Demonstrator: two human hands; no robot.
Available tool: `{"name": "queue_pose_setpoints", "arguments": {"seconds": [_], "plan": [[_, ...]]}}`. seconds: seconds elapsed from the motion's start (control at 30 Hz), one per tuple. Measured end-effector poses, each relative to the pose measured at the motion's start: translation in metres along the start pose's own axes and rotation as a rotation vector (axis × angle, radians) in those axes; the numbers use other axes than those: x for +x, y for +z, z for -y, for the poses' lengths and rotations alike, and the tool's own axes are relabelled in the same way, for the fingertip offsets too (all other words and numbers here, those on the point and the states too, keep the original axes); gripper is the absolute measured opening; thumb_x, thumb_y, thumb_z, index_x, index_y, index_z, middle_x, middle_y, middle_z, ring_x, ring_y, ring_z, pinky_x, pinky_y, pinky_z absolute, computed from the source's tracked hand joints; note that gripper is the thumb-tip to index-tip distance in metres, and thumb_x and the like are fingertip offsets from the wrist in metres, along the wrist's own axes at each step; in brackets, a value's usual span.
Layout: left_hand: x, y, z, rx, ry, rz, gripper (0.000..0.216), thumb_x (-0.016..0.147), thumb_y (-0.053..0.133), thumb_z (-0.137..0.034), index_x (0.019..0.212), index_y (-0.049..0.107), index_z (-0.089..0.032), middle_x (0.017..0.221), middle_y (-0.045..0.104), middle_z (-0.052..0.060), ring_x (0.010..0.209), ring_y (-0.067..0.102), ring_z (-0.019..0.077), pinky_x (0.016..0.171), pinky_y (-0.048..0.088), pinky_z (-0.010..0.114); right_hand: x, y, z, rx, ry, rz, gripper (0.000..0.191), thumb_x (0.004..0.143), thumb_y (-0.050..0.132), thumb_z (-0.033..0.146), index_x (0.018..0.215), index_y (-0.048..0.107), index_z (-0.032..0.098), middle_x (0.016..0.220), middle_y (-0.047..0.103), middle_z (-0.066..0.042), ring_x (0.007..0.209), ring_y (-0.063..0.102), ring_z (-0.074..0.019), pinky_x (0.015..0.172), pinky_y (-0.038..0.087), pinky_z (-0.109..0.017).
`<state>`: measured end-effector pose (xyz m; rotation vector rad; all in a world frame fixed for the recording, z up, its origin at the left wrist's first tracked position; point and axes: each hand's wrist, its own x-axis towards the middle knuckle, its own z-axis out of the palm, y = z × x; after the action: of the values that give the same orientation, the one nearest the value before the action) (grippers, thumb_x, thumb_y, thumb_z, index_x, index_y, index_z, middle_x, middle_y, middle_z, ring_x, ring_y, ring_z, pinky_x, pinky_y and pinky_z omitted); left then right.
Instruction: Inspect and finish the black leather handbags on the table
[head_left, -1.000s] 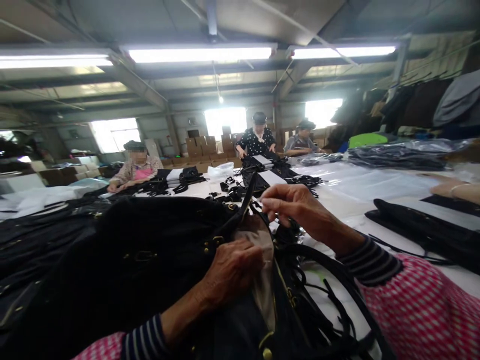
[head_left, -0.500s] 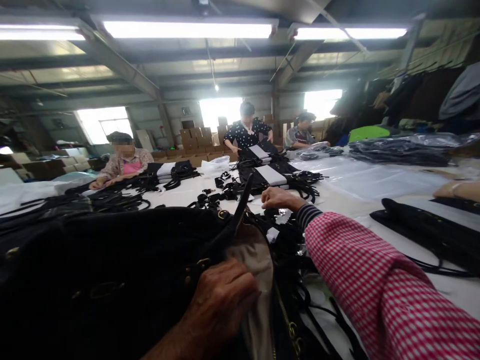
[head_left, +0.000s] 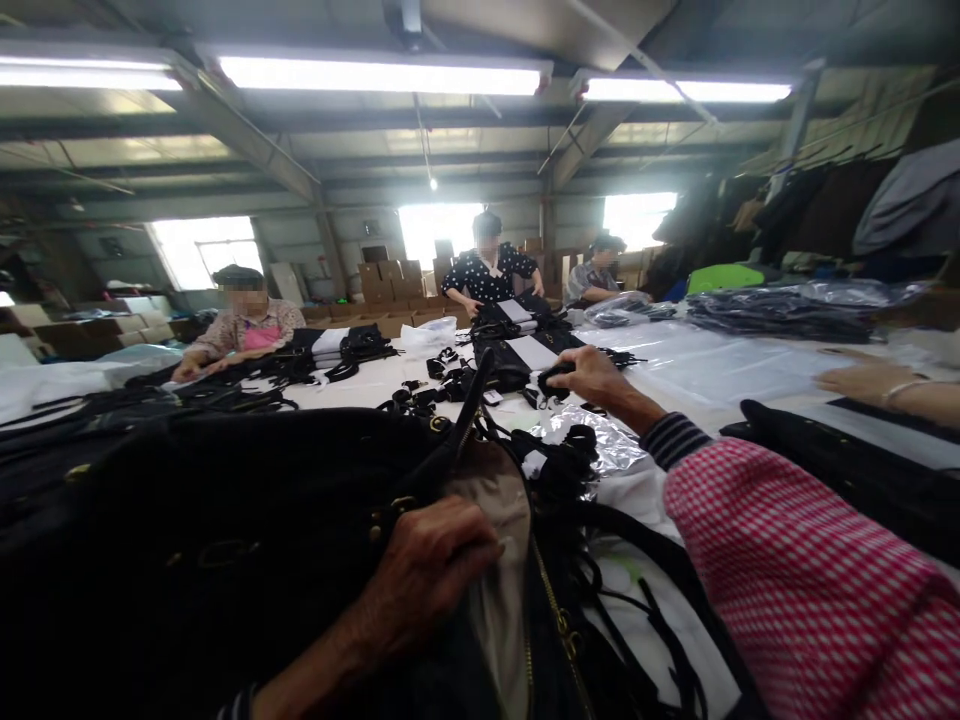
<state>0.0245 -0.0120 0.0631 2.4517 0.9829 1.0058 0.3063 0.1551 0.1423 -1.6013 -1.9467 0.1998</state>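
Under strip lights (head_left: 379, 75), the black bag (head_left: 300, 480) gapes nearest on the white tabletop (head_left: 360, 380), fingers of the left hand (head_left: 435, 550) closed on its edge. The right hand (head_left: 596, 378) grips a small black bundle (head_left: 556, 380) (cartons (head_left: 390, 285) stand stacked beyond).

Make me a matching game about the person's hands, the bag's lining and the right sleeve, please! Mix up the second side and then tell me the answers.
Things:
1. left hand
2. right hand
3. bag lining
4. right sleeve

Matches:
A. holding a small black bundle
B. pink and white checks
C. at the opening of the black bag
D. beige

Right pairs: 1-C, 2-A, 3-D, 4-B
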Motion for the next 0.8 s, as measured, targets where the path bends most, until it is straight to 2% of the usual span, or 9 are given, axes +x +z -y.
{"name": "queue_pose_setpoints", "arguments": {"seconds": [0.13, 0.23, 0.33, 0.4, 0.5, 0.57, 0.63, 0.73, 0.8], "plan": [[0.007, -0.009, -0.002, -0.173, -0.11, 0.056, 0.019, 0.091, 0.065, -0.032, 0.078, 0.07, -0.018, 0.076, 0.067, -0.001, 0.074, 0.06, 0.0132, 0.071, 0.039, 0.024, -0.067, -0.036, 0.007, 0.581, 0.223, 0.011, 0.019, 0.075, 0.075, 0.028, 0.084, 0.067, 0.014, 0.07, 0.068, -0.004, 0.055, 0.057, -0.0123, 0.046, 0.038, -0.022], [0.012, -0.013, -0.006, -0.289, -0.139, 0.092, 0.02, 0.086, 0.068, -0.034, 0.077, 0.072, -0.016, 0.073, 0.067, -0.001, 0.073, 0.058, 0.0141, 0.071, 0.04, 0.024, -0.127, -0.04, 0.018, 0.843, 0.357, 0.049, 0.022, 0.068, 0.079, 0.024, 0.081, 0.061, 0.017, 0.069, 0.067, -0.002, 0.05, 0.054, -0.0099, 0.042, 0.034, -0.019], [0.014, -0.015, -0.008, -0.383, -0.135, 0.082, 0.023, 0.082, 0.07, -0.036, 0.076, 0.073, -0.015, 0.074, 0.069, 0.001, 0.073, 0.059, 0.0149, 0.071, 0.044, 0.025, -0.174, -0.028, 0.036, 0.983, 0.451, 0.03, 0.031, 0.068, 0.077, 0.02, 0.095, 0.062, 0.02, 0.075, 0.07, -0.002, 0.055, 0.061, -0.0124, 0.042, 0.035, -0.018], [0.015, -0.017, -0.008, -0.441, -0.132, 0.058, 0.024, 0.081, 0.071, -0.037, 0.077, 0.074, -0.014, 0.075, 0.071, 0.003, 0.072, 0.06, 0.0152, 0.072, 0.046, 0.026, -0.198, -0.013, 0.048, 1.109, 0.476, -0.065, 0.038, 0.069, 0.075, 0.02, 0.104, 0.06, 0.023, 0.08, 0.071, -0.001, 0.058, 0.064, -0.0134, 0.043, 0.035, -0.017], [0.016, -0.017, -0.006, -0.483, -0.129, 0.028, 0.024, 0.081, 0.072, -0.037, 0.079, 0.074, -0.013, 0.076, 0.072, 0.004, 0.071, 0.061, 0.0147, 0.071, 0.047, 0.026, -0.224, 0.015, 0.061, 1.241, 0.523, -0.099, 0.036, 0.072, 0.074, 0.025, 0.104, 0.056, 0.024, 0.086, 0.07, -0.001, 0.061, 0.066, -0.0135, 0.044, 0.035, -0.018], [0.016, -0.017, -0.004, -0.475, -0.123, 0.021, 0.024, 0.08, 0.072, -0.037, 0.078, 0.074, -0.014, 0.074, 0.07, 0.003, 0.07, 0.06, 0.0142, 0.071, 0.047, 0.026, -0.235, 0.03, 0.062, 1.156, 0.544, 0.048, 0.028, 0.076, 0.072, 0.031, 0.097, 0.056, 0.022, 0.087, 0.068, -0.002, 0.063, 0.066, -0.0144, 0.046, 0.036, -0.02], [0.016, -0.016, -0.003, -0.466, -0.115, 0.023, 0.023, 0.079, 0.073, -0.037, 0.076, 0.073, -0.014, 0.073, 0.069, 0.002, 0.071, 0.059, 0.0141, 0.072, 0.046, 0.026, -0.239, 0.036, 0.06, 0.864, 0.453, 0.168, 0.021, 0.083, 0.067, 0.038, 0.088, 0.058, 0.02, 0.081, 0.064, -0.002, 0.064, 0.063, -0.0157, 0.047, 0.037, -0.022], [0.016, -0.014, -0.001, -0.448, -0.097, 0.038, 0.024, 0.08, 0.073, -0.038, 0.077, 0.074, -0.015, 0.075, 0.07, 0.002, 0.074, 0.06, 0.0148, 0.075, 0.045, 0.026, -0.239, 0.032, 0.053, 0.26, 0.165, 0.136, 0.028, 0.092, 0.06, 0.044, 0.076, 0.06, 0.02, 0.073, 0.061, -0.003, 0.071, 0.06, -0.0191, 0.06, 0.044, -0.029], [0.016, -0.014, -0.001, -0.43, -0.085, 0.058, 0.024, 0.082, 0.072, -0.038, 0.078, 0.075, -0.015, 0.077, 0.07, 0.002, 0.075, 0.06, 0.0149, 0.075, 0.045, 0.026, -0.238, 0.027, 0.052, 0.043, 0.004, 0.056, 0.022, 0.095, 0.058, 0.039, 0.085, 0.064, 0.02, 0.082, 0.064, -0.004, 0.078, 0.061, -0.0203, 0.073, 0.047, -0.033]]}}
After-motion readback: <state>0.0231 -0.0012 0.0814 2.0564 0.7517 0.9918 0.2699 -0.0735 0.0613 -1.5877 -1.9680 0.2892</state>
